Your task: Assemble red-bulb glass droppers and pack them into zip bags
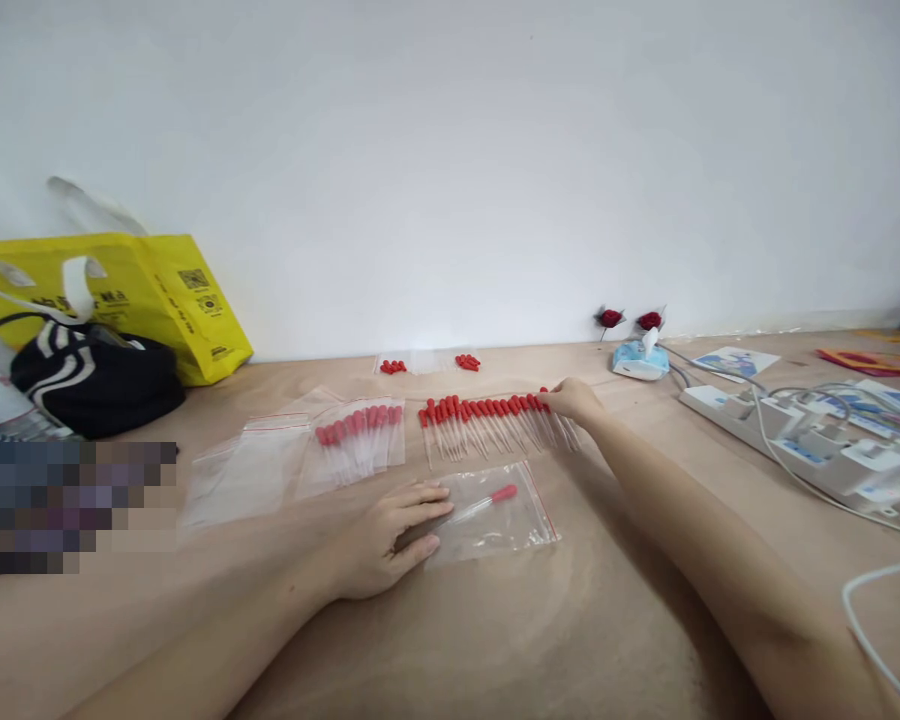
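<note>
My left hand (390, 540) lies with its fingers stretched out on the left edge of a clear zip bag (529, 525). Inside that bag is one dropper (504, 493) with a red bulb. Farther back, my right hand (574, 398) reaches to the right end of a row of red-bulbed droppers (487, 410). Its fingers are pinched at a dropper (544, 393) there, and they partly hide it. Left of the row, several bagged droppers (360, 425) lie beside flat zip bags (259, 465).
Loose red bulbs (393, 367) lie by the wall. A yellow bag (202, 310) and a black pouch (112, 385) stand at the left. On the right are a tissue pack (640, 362), artificial roses (649, 321), a power strip (780, 450) and a white cable (859, 620).
</note>
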Demonstrator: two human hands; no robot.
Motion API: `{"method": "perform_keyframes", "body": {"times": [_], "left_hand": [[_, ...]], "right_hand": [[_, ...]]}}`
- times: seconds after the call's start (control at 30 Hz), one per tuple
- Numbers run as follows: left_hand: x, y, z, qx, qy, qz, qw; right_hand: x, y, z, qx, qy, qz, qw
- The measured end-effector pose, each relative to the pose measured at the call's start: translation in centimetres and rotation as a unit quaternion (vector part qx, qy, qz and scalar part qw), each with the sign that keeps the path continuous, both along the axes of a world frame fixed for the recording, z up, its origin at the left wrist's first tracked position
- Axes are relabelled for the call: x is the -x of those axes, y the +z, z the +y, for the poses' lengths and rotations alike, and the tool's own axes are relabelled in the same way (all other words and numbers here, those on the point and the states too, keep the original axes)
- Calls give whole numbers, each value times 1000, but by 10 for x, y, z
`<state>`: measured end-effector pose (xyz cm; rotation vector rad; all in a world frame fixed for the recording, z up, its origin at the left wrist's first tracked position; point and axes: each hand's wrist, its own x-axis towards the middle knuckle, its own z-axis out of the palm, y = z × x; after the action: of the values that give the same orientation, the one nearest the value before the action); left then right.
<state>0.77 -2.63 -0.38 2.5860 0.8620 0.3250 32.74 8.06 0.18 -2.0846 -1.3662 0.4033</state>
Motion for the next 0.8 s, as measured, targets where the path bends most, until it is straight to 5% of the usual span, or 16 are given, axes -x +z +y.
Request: {"method": "perform_keyframes", "body": {"times": [0.17, 0.33, 0.5, 0.8], "left_hand": [[0, 1, 1, -7, 5, 3, 1000], [0, -1, 2, -3, 10, -4, 1000], [2, -4, 3, -9, 8, -16, 1000], [1, 1, 2, -8, 7, -5, 1000]], "right_hand": [[-7, 5, -31, -90, 65, 129, 985], [7, -24, -67, -217, 85, 381, 895], [21, -37, -83, -198, 84, 430, 877], [19, -34, -90, -192, 67, 444, 873]]}}
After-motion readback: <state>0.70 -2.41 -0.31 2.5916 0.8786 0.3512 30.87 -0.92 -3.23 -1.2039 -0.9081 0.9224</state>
